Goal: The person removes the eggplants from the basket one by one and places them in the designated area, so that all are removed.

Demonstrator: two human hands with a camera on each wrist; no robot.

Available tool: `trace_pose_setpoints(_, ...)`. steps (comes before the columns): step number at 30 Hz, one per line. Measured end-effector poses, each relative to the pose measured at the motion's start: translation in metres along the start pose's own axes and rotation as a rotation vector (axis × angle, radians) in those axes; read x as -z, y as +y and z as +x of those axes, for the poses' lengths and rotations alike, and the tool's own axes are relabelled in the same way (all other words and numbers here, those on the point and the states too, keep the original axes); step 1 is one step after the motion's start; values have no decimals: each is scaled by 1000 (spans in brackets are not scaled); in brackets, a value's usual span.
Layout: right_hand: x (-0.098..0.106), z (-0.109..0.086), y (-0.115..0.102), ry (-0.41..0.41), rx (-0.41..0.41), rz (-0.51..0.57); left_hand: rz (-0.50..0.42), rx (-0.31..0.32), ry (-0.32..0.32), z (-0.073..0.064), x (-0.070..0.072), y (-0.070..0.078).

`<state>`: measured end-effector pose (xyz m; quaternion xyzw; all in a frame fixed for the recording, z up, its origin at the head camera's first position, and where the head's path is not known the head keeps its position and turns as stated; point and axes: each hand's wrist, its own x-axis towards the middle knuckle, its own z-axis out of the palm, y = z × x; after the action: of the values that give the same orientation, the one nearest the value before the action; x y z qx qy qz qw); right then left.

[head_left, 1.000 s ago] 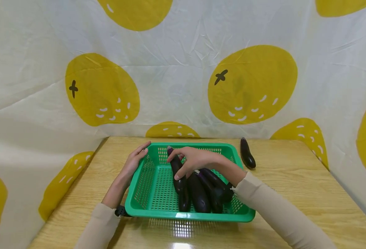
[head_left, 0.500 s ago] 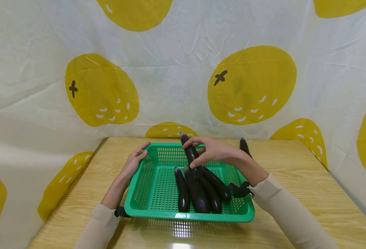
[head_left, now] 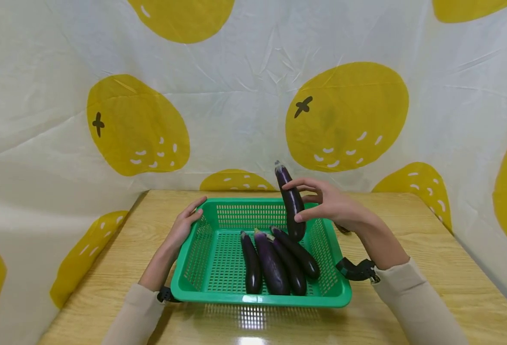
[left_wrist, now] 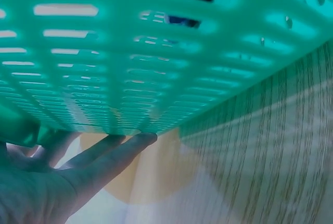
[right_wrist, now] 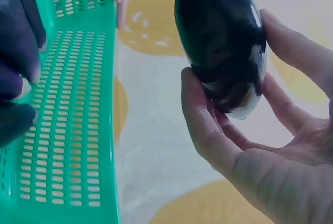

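Note:
My right hand (head_left: 337, 206) holds a dark purple eggplant (head_left: 293, 201) between thumb and fingers, above the back right part of a green plastic basket (head_left: 219, 300). The eggplant stands nearly upright, stem end up. In the right wrist view its glossy rounded body (right_wrist: 221, 36) shows between thumb and fingers. Several more eggplants (head_left: 272, 263) lie side by side in the basket's middle and right. My left hand (head_left: 183, 226) rests at the basket's left rim near the back corner, its fingers fairly straight. The left wrist view shows these fingers (left_wrist: 112, 159) beside the slotted outer wall.
The basket stands on a wood-grain table (head_left: 412, 239). Another eggplant (head_left: 342, 229) lies on the table right of the basket, mostly hidden behind my right hand. A white cloth with yellow fruit prints (head_left: 244, 134) hangs behind and at the sides.
My right hand has lifted the eggplant from the basket's middle and carried it up and to the right. The left hand and basket have stayed in place.

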<state>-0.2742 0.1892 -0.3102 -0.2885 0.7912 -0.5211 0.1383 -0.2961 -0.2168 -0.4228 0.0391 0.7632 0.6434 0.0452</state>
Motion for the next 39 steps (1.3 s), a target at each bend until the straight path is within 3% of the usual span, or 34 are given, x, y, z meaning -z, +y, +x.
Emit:
trace_pose_setpoints(8,14,-30,23,122,54,58,-5,3,-2,0,0,0)
trace_pose_setpoints(15,30,-46,41,128,116,183,6,-1,4,0,-1,1)
trace_pose_setpoints(21,42,-53,53,138,135,189,14,-13,5,1,-1,1)
trace_pose_setpoints(29,55,-60,59,224,155,190,35,-8,7,2,0,0)
trace_pose_setpoints(39,70,-66,75,192,185,186,24,-21,-1,1,0,-1)
